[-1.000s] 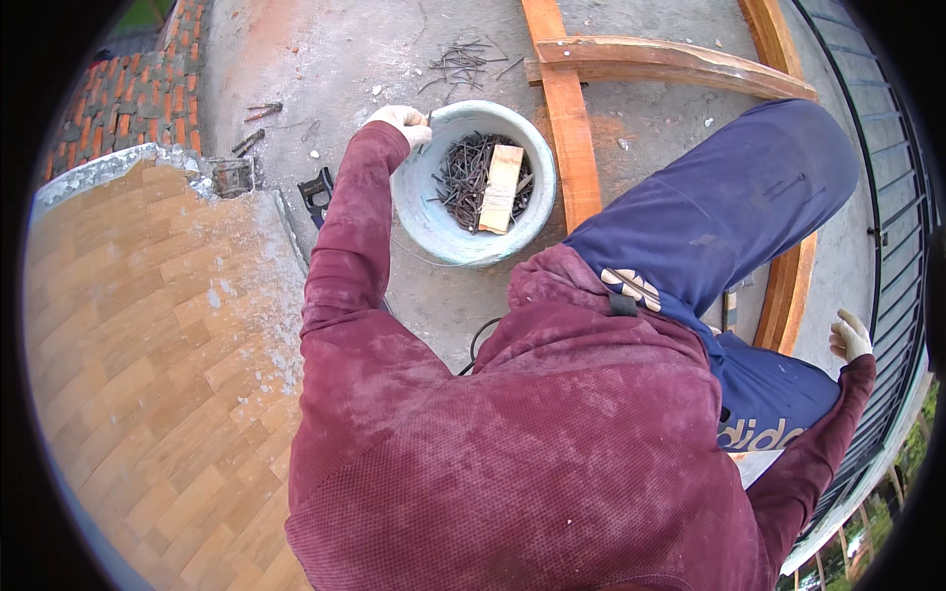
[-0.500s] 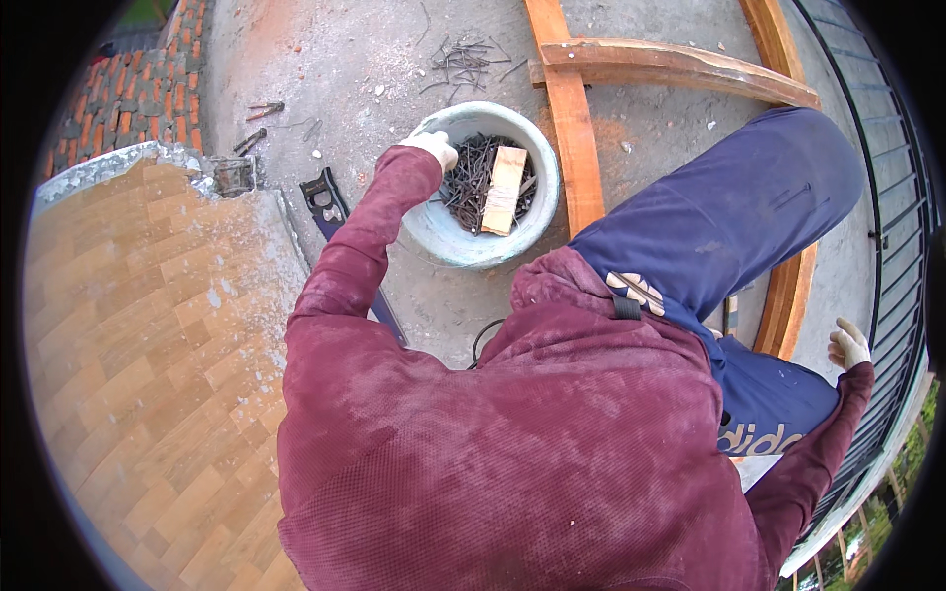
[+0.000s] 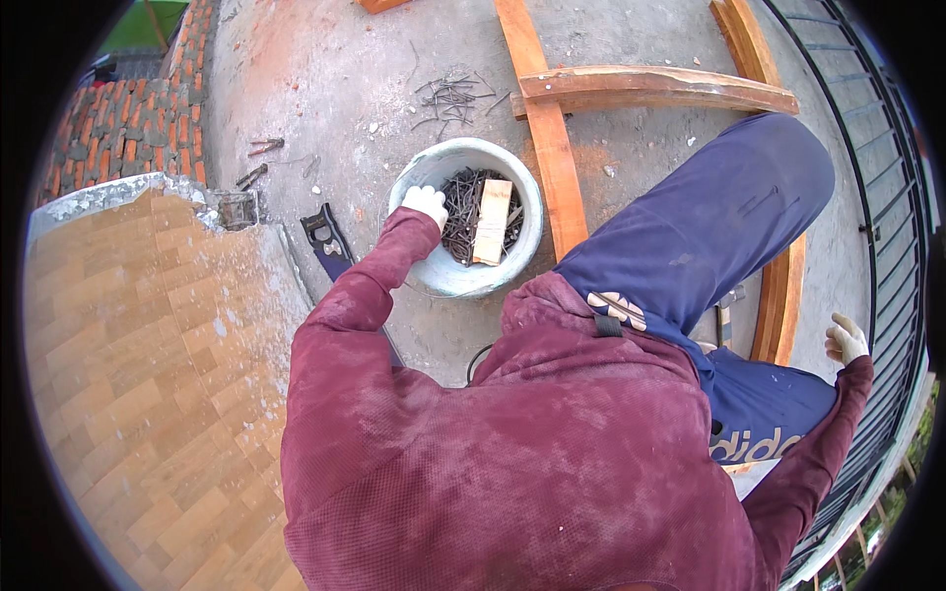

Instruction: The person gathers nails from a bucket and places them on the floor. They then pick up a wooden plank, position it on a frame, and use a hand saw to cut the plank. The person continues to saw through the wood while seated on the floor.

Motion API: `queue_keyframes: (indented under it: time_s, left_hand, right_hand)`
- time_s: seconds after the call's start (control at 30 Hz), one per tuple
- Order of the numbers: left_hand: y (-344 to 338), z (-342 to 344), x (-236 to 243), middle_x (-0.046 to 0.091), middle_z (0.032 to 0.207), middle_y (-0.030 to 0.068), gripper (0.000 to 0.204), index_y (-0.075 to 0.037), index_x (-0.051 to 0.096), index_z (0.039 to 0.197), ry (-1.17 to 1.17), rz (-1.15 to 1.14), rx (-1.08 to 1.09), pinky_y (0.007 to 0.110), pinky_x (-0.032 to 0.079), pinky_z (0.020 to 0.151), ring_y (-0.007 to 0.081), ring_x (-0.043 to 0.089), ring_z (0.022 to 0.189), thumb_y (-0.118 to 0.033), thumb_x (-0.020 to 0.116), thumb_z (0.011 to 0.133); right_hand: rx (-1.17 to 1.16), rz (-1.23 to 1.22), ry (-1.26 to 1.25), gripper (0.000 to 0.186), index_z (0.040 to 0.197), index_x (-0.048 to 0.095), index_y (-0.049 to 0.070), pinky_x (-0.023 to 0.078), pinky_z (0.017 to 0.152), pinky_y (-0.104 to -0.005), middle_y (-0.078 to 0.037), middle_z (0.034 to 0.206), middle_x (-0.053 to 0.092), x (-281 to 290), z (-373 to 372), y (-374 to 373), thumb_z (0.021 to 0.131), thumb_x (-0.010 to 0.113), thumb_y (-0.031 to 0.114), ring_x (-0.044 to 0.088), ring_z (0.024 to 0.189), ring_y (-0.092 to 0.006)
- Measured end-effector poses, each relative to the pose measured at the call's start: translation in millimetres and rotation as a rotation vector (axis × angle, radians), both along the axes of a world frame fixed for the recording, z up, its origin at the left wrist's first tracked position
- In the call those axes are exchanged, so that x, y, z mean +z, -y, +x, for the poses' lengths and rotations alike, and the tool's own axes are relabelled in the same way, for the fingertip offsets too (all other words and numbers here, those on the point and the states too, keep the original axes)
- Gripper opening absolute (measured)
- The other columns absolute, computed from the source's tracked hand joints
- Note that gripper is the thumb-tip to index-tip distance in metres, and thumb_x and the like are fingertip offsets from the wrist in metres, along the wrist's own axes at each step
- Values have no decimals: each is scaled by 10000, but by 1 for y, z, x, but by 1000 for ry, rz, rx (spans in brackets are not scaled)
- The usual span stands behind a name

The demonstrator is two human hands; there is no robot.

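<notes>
My left hand (image 3: 426,204), in a white glove, is at the left inner side of a pale round bucket (image 3: 533,212). Its fingers are bent downward, and whatever they may hold is hidden. Dark nails (image 3: 460,202) fill the bottom of the bucket, and a short light wood block (image 3: 492,223) rests on them, leaning toward the wall nearest me. Off to the right, beside my bent leg and near the black railing (image 3: 875,236), hangs my right hand (image 3: 846,340), also gloved. Its fingers are loosely bent and apart, with nothing in them.
Left of the bucket lies a handsaw (image 3: 330,241), partly under my left arm. Pincers (image 3: 266,146) and scattered nails (image 3: 453,100) lie on the concrete farther off. Wooden beams (image 3: 544,138) cross at the right. Wood-look tiling (image 3: 148,364) borders the left, with brickwork (image 3: 123,133) beyond.
My left hand has shifted toward me along the bucket's left side, its fingers now bent down. The view has tilted slightly. My right hand stays beside the railing.
</notes>
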State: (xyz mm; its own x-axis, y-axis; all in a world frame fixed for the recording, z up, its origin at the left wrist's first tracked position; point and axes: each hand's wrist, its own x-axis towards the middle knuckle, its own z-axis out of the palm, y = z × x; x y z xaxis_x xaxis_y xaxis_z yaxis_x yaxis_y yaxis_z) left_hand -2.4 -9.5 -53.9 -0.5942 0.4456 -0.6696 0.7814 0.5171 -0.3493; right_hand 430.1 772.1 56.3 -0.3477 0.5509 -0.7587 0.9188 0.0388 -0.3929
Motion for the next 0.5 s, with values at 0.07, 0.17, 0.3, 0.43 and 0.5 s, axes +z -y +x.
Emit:
queue_keyframes:
  time_s: [0.07, 0.17, 0.3, 0.43, 0.5]
  left_hand:
    - [-9, -1, 23, 655, 1190, 57, 239, -155, 771, 1064, 45, -101, 18, 385, 463, 949, 233, 595, 1149, -155, 615, 883]
    - [-14, -18, 71, 725, 1114, 106, 243, -119, 757, 1088, -25, -48, 279, 410, 531, 913, 278, 692, 1045, -191, 634, 890]
    - [-9, -54, 124, 732, 1116, 93, 290, -164, 748, 1098, 48, 159, 669, 411, 549, 889, 288, 707, 1007, -336, 689, 873]
    - [-2, -88, 126, 733, 1105, 104, 322, -160, 747, 1114, -92, 392, 728, 404, 535, 920, 287, 690, 1057, -355, 697, 863]
    - [6, -112, 120, 736, 1095, 105, 355, -161, 743, 1130, -145, 540, 750, 400, 527, 937, 293, 682, 1077, -380, 708, 853]
  right_hand:
    - [-15, 5, -6, 562, 1451, 481, 63, 517, 576, -281, -36, 908, 650, 1, 3, -1, 915, 574, 202, 606, 647, -122]
    - [-14, -32, -9, 550, 1453, 481, 76, 511, 591, -286, -28, 926, 653, -3, 9, -6, 924, 564, 198, 603, 663, -123]
    - [-53, -92, -50, 551, 1474, 434, 62, 481, 568, -277, -32, 919, 636, -6, 9, -16, 943, 544, 164, 574, 650, -125]
    - [15, -97, -12, 521, 1432, 522, 114, 533, 657, -306, -7, 961, 676, 2, 1, -18, 928, 568, 238, 634, 724, -131]
    - [25, -70, 5, 520, 1426, 526, 111, 534, 659, -307, -7, 962, 675, 4, 2, -15, 927, 574, 248, 634, 725, -130]
